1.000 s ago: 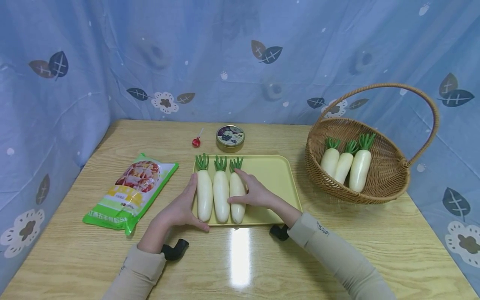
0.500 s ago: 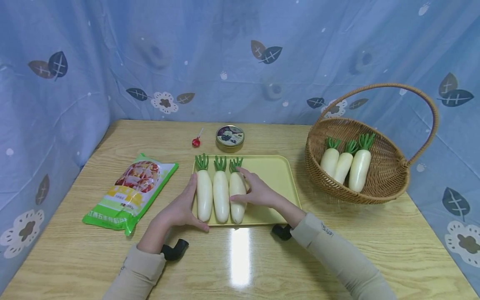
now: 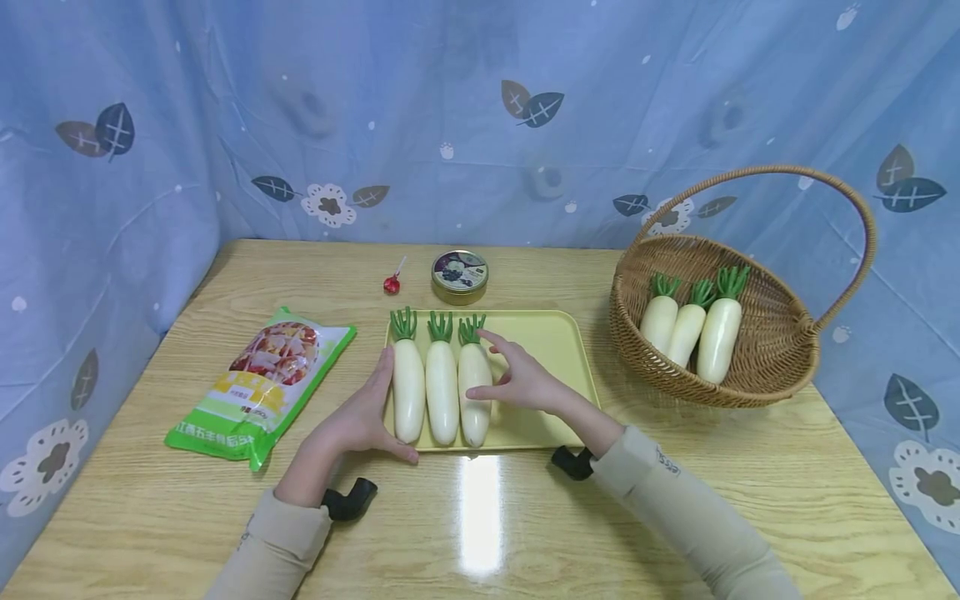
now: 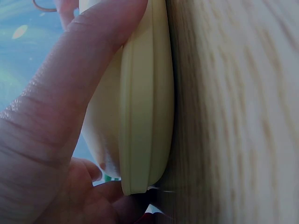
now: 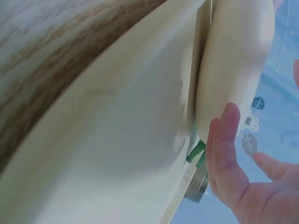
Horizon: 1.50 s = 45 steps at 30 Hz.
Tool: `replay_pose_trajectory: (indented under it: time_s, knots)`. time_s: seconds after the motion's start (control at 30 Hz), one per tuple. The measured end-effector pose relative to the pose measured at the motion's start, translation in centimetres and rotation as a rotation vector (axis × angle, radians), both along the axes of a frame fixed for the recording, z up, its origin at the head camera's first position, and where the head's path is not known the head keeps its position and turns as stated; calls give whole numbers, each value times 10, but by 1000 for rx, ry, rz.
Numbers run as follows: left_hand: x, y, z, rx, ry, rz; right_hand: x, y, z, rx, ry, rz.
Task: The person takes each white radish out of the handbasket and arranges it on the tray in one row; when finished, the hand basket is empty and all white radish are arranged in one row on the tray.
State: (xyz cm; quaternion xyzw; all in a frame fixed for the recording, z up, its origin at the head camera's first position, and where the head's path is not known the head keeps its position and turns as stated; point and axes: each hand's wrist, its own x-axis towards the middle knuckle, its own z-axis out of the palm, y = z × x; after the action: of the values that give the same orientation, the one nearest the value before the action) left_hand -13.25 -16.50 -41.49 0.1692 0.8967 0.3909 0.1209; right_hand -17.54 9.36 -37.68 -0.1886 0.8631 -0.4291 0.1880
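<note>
Right hand (image 3: 519,382), spread wide, is nearer the rightmost radish (image 3: 473,372) on the tray (image 3: 543,346): just left, long axis near-far.

Chinese characters on bag (image 3: 262,387), sleeve (image 3: 693,508) lettering illegible

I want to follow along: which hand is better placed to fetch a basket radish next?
Probably the right hand: it is nearer the basket and seemingly holds nothing; the left hand touches the tray, farther away.
</note>
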Motion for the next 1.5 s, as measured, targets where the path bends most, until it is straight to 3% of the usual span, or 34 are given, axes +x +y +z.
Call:
replay_pose_trajectory:
  time_s: [0.5,0.83,1.5]
  knots:
    - [2,0,1,1,-8,4,6,11,13,-7,24,-17]
    - [2,-1,2,7,-10,-2,12,22,20,-5,90,2]
    - [0,-2,1,-19,-21,0,25,48,47,-4,137,-13]
